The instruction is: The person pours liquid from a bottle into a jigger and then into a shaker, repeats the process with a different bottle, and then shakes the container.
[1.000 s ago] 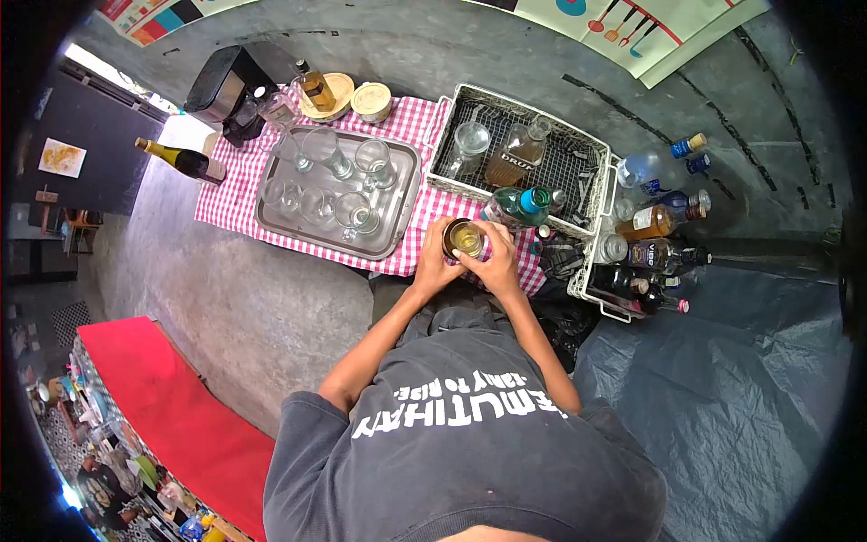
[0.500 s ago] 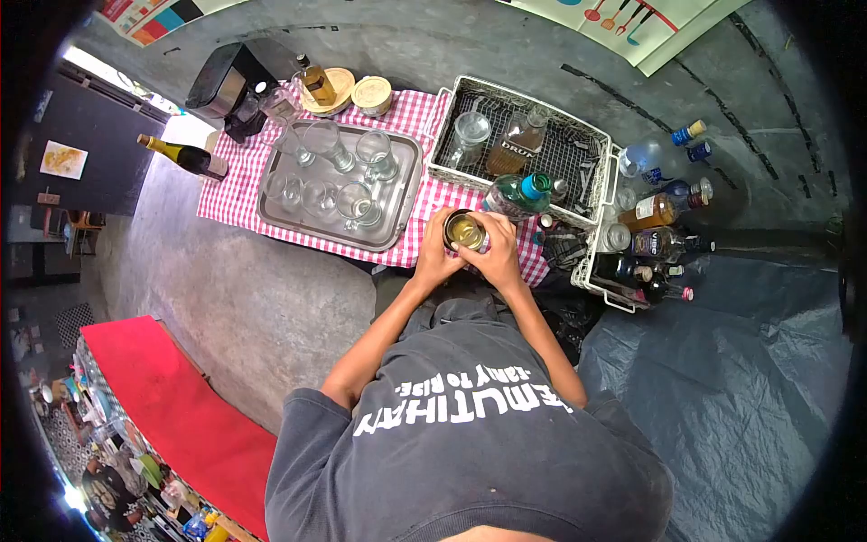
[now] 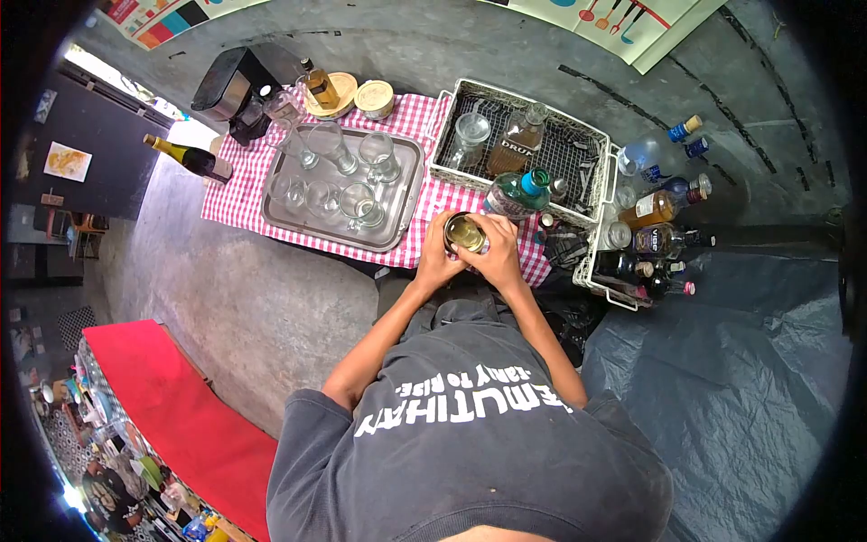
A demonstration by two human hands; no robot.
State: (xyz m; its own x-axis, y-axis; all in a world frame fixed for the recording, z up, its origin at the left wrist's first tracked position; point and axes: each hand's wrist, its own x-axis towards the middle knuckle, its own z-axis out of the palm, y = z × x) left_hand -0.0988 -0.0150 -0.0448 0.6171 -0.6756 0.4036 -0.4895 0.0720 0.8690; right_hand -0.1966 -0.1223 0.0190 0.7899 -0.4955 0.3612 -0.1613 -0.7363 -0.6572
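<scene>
Between my hands, near the front edge of the checked cloth, is a round, dark-rimmed glass [image 3: 465,233] with something pale yellow inside. My left hand [image 3: 437,255] is wrapped round its left side. From the right, my right hand [image 3: 496,248] curls round the same glass, and the thumbs come close together at the front. Just beyond my right hand stands a green bottle with a blue neck band [image 3: 519,194]. To the left, a metal tray [image 3: 397,230] bears several clear glass mugs [image 3: 361,206].
A white wire basket [image 3: 452,176] at the back holds a bottle of brown liquid [image 3: 517,144] and a glass jar [image 3: 470,135]. Another rack [image 3: 591,271] on the right is crowded with bottles. A coffee machine [image 3: 230,90] and a wine bottle [image 3: 190,159] stand at the left.
Both hands keep their hold on the glass, with hardly any movement. The camera view has shifted very slightly.
</scene>
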